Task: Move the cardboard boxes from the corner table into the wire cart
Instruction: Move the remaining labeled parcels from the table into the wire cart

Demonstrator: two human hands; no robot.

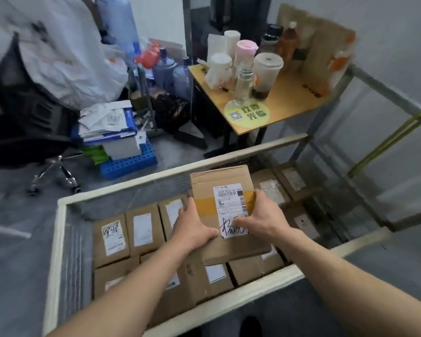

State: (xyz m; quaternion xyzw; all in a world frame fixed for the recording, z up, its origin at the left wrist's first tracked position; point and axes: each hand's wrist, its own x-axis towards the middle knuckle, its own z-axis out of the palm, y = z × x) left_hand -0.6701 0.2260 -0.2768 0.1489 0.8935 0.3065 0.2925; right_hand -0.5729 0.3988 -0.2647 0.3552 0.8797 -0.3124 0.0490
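You've got the cardboard box in both hands, held over the wire cart. Your left hand wraps its left edge with the thumb on top. Your right hand clamps the right edge, thumb lying across the shipping label. The box hangs above the packed boxes that cover the cart floor. I can't tell whether its near edge touches them.

Now the risks. The layer below looks uneven, so a box set across two tops could rock or slide toward the dark gap on the right. Your right thumb sits on paper that looks slicker than the board, and a shift there may loosen the grip. Let go too high and a corner could dent a neighbour.

Materials: plain brown corrugated board, matte, in a flat rectangular shape. A band of yellowish tape runs across the middle, and the white label carries a barcode and black handwriting. The cart has a pale frame rim and fine wire mesh walls. Beyond it, the tabletop is smooth yellow-brown board carrying cups and bottles.
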